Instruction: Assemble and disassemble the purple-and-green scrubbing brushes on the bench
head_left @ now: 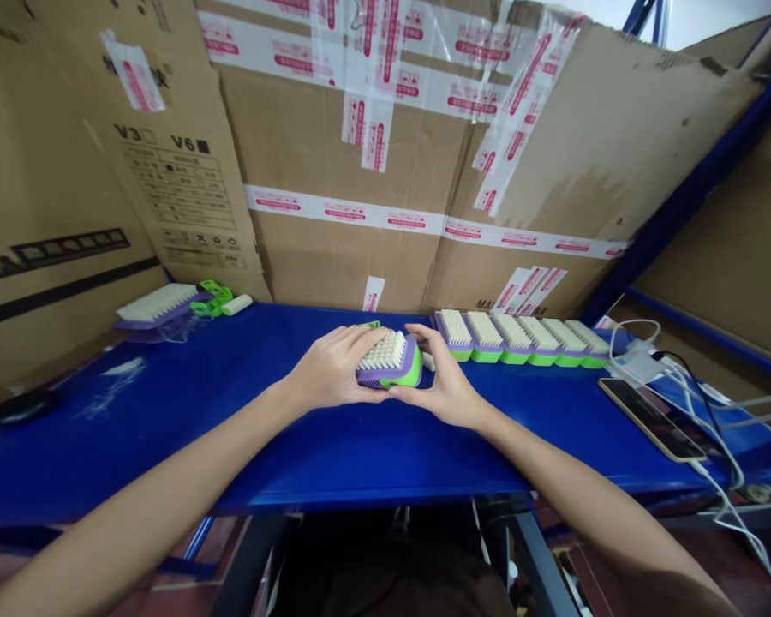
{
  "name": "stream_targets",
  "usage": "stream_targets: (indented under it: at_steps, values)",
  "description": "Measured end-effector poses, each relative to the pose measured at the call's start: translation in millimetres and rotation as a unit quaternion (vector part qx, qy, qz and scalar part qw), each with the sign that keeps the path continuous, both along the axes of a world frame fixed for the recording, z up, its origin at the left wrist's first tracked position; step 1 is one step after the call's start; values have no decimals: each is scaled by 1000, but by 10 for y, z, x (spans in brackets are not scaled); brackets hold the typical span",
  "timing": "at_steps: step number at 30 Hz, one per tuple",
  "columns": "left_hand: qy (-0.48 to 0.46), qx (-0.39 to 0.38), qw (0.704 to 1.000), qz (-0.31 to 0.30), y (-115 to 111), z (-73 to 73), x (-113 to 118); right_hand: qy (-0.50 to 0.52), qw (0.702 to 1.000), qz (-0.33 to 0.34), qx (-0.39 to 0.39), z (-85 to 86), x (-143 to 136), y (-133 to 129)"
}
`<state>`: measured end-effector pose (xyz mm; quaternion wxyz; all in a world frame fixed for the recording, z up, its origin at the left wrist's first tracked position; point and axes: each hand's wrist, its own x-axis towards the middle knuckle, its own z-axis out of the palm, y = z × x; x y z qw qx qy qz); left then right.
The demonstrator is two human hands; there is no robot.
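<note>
Forearms (224, 463) angling in | left hand (334, 368) wrapped snugly round the brush (391, 362) | right hand (446, 381) part-curled, clasping its other end | brush over the counter (385, 454), left of the brush row (530, 338) | worry now: either grip slackening could tip it, drop it

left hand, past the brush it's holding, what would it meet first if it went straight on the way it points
Most likely the right hand, which is at the green end of the brush, across from the left hand; depth is hard to judge from this single view.
</note>
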<state>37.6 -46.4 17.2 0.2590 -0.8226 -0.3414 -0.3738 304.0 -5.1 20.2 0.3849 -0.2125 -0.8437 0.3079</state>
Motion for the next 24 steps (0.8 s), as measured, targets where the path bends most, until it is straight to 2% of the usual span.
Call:
stream_targets:
  at_steps: [6, 11, 15, 18, 21, 24]
  values:
    - [-19, 31, 999, -26, 0, -40, 11, 33, 996, 33, -76, 61, 7, 2]
    - [-39, 3, 999, -28, -18, -62, 31, 34, 991, 43, -118, 60, 6, 105]
    - [-37, -14, 999, -23, -31, -58, 44, 61, 982, 82, -159, 29, -2, 177]
    - [-23, -17, 999, -21, -25, -70, 35, 55, 984, 89, -148, 17, 2, 156]
    - [-13, -20, 1000, -16, -9, -85, 12, 38, 990, 86, -103, 0, 10, 105]
    - [-7, -24, 1000, 7, 17, -104, -16, 23, 997, 50, -53, -29, 12, 86]
